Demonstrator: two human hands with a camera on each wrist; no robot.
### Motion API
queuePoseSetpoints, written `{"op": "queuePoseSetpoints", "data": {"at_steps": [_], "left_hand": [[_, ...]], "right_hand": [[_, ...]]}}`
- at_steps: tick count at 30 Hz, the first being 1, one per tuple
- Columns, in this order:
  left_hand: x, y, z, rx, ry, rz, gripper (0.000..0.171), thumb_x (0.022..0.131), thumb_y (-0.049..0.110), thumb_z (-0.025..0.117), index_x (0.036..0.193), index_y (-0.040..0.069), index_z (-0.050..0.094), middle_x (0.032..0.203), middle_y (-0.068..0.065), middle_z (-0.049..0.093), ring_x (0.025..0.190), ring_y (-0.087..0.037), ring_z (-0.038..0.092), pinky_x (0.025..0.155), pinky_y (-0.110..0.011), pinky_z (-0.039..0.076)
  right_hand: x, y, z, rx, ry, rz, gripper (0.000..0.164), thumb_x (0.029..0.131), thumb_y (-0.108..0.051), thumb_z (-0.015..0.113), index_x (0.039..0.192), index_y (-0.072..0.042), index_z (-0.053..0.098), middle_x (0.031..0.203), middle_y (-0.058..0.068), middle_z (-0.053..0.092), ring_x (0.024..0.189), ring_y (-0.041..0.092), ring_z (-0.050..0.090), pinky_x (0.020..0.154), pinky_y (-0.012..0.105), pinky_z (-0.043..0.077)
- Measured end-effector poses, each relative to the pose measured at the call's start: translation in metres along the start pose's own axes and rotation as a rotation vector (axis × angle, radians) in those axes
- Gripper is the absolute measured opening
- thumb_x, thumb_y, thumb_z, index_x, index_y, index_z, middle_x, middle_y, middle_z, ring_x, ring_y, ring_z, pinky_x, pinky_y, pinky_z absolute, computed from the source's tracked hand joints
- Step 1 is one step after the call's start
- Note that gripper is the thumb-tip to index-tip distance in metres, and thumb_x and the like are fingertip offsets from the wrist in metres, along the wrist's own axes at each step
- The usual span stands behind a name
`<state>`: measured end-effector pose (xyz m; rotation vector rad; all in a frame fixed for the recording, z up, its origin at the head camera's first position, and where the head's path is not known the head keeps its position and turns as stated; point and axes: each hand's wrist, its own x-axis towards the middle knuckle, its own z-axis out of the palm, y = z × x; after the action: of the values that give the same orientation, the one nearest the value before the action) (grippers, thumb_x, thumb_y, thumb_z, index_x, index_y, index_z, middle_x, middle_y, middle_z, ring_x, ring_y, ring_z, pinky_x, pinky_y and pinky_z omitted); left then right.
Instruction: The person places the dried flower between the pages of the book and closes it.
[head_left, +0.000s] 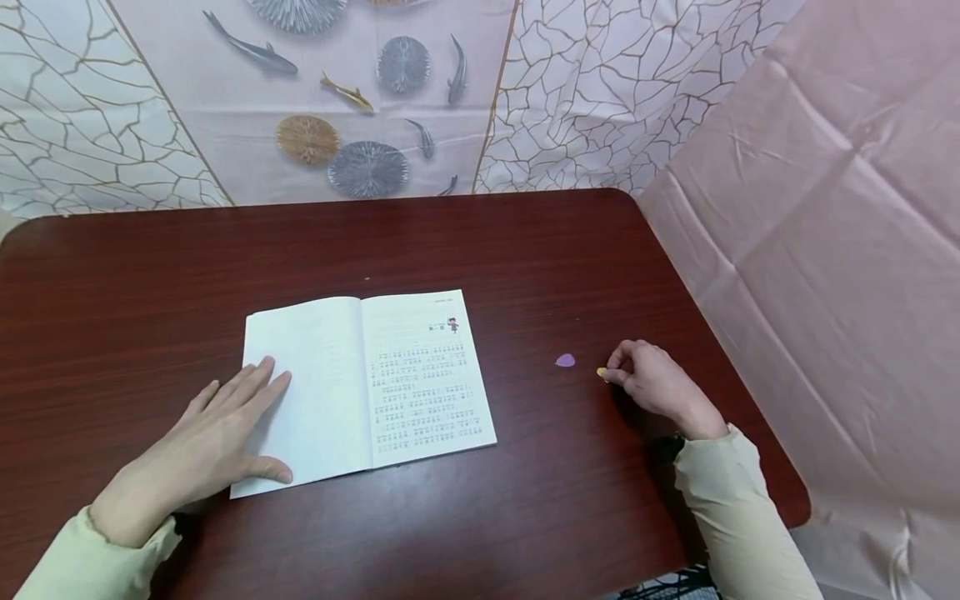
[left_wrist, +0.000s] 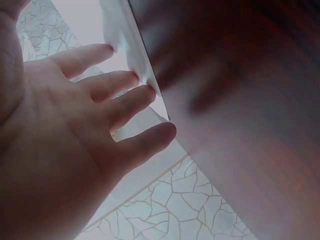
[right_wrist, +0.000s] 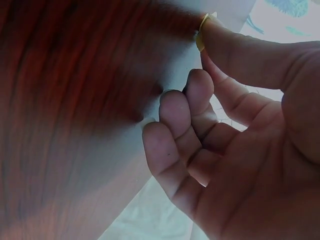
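An open book lies on the table, its left page blank-looking and its right page printed with lines of text and a small cartoon figure. My left hand rests on the left page with fingers spread and thumb near the lower edge. In the left wrist view, the fingertips are at the page's edge. To the right of the book, my right hand pinches a small thin yellow piece between thumb and index finger, low over the table. A small purple petal-shaped piece lies just left of that hand.
The dark reddish-brown wooden table has rounded corners. A patterned cloth with fish and round motifs hangs behind it. Plain pinkish cloth drapes along the right side.
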<state>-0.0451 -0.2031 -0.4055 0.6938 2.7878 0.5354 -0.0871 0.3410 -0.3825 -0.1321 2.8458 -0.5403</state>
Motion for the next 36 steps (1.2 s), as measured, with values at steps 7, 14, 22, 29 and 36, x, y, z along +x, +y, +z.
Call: {"op": "queuePoseSetpoints", "data": {"at_steps": [7, 14, 22, 29, 36], "left_hand": [[-0.002, -0.001, 0.001, -0.007, 0.006, -0.005, 0.119, 0.063, 0.066, 0.076, 0.150, 0.000, 0.031, 0.157, -0.024, 0.019, 0.142, -0.045, 0.019, 0.107, -0.067, 0.013], [0.000, -0.001, 0.002, 0.014, 0.006, -0.011, 0.119, 0.063, 0.064, 0.078, 0.151, 0.000, 0.030, 0.157, -0.024, 0.019, 0.141, -0.044, 0.019, 0.107, -0.067, 0.013], [0.001, 0.000, 0.000, 0.006, 0.000, -0.010, 0.118, 0.063, 0.065, 0.077, 0.151, 0.001, 0.030, 0.157, -0.024, 0.019, 0.142, -0.044, 0.019, 0.108, -0.067, 0.012], [0.001, 0.001, 0.000, 0.000, -0.006, -0.014, 0.118, 0.063, 0.064, 0.077, 0.151, 0.001, 0.029, 0.158, -0.024, 0.018, 0.142, -0.044, 0.018, 0.108, -0.068, 0.009], [0.001, 0.000, 0.002, 0.005, 0.007, -0.016, 0.118, 0.062, 0.063, 0.078, 0.150, 0.001, 0.031, 0.157, -0.024, 0.019, 0.142, -0.044, 0.019, 0.108, -0.068, 0.008]], "right_hand": [[0.000, -0.003, -0.002, 0.000, 0.000, -0.008, 0.016, 0.091, -0.019, 0.070, 0.085, -0.007, 0.061, 0.071, 0.002, 0.055, 0.063, 0.018, 0.048, 0.061, 0.032, 0.041], [0.001, -0.001, 0.000, 0.002, -0.005, -0.006, 0.016, 0.091, -0.018, 0.070, 0.084, -0.007, 0.060, 0.069, 0.001, 0.055, 0.061, 0.017, 0.048, 0.060, 0.032, 0.041], [0.001, -0.001, -0.002, 0.017, -0.014, -0.025, 0.017, 0.090, -0.019, 0.070, 0.086, -0.007, 0.059, 0.068, 0.001, 0.054, 0.060, 0.017, 0.047, 0.058, 0.032, 0.040], [0.002, -0.009, -0.006, 0.016, 0.008, -0.072, 0.017, 0.090, -0.019, 0.071, 0.086, -0.008, 0.058, 0.069, 0.001, 0.054, 0.061, 0.016, 0.048, 0.060, 0.032, 0.041], [0.007, -0.020, -0.006, 0.025, 0.039, -0.122, 0.015, 0.090, -0.017, 0.071, 0.086, -0.009, 0.059, 0.071, 0.001, 0.054, 0.064, 0.017, 0.048, 0.061, 0.032, 0.041]]}}
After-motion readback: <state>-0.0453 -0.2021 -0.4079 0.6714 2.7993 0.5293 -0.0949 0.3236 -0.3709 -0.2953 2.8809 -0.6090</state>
